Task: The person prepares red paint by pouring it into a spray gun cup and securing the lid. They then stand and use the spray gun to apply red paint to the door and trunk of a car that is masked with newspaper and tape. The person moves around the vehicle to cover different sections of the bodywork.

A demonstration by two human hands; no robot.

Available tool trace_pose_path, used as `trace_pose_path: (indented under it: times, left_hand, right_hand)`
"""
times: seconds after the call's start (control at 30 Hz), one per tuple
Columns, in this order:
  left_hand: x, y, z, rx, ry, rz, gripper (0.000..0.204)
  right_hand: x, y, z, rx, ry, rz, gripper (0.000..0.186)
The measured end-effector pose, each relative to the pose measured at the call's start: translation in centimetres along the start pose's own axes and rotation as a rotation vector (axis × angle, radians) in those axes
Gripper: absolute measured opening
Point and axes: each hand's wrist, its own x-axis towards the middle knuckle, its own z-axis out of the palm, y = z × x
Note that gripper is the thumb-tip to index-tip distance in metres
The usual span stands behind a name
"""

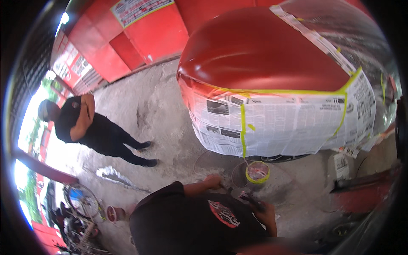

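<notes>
Your left hand [212, 182] sat at about six o'clock, curled around a thin dark tool [225, 187] whose shape was too small to make out. Your right hand [265, 212], lower and toward five o'clock, was wrapped around a dark object [250, 200]; whether it was a spray gun I could not tell. Just beyond both hands, a small yellow-rimmed container [257, 172] with reddish contents stood on the concrete floor [161, 110]. Above it, at twelve to two o'clock, loomed the red car body [259, 51], its lower part masked with newspaper [289, 123] and yellow tape [243, 127]. At nine o'clock stood another person [91, 127] in black.
</notes>
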Motion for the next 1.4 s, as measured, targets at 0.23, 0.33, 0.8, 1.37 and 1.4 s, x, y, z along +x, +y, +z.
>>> trace_pose_path:
  times: [0.23, 0.33, 0.8, 1.37, 1.4]
  left_hand:
    - [-11.2, -12.7, 0.2, -0.549, 0.022, -0.420, 0.061]
    - [-14.1, -24.2, 5.5, -0.680, 0.035, -0.518, 0.064]
    - [-12.2, -59.5, -11.8, -0.802, 0.842, -0.406, 0.030]
    - [-0.3, -105.7, -21.8, -0.480, 0.495, -0.540, 0.049]
    - [0.8, -109.2, -22.8, -0.491, 0.468, -0.534, 0.048]
  right_hand:
    - [11.4, -12.8, 11.0, -0.219, -0.132, -0.134, 0.046]
    - [16.5, -18.0, 18.9, -0.161, -0.238, -0.180, 0.050]
    - [40.0, -44.9, 48.1, -0.072, -0.421, -0.551, 0.038]
    - [83.6, -70.7, 66.6, -0.010, -0.195, -0.347, 0.036]
    - [85.6, -71.1, 68.2, -0.028, -0.170, -0.338, 0.036]
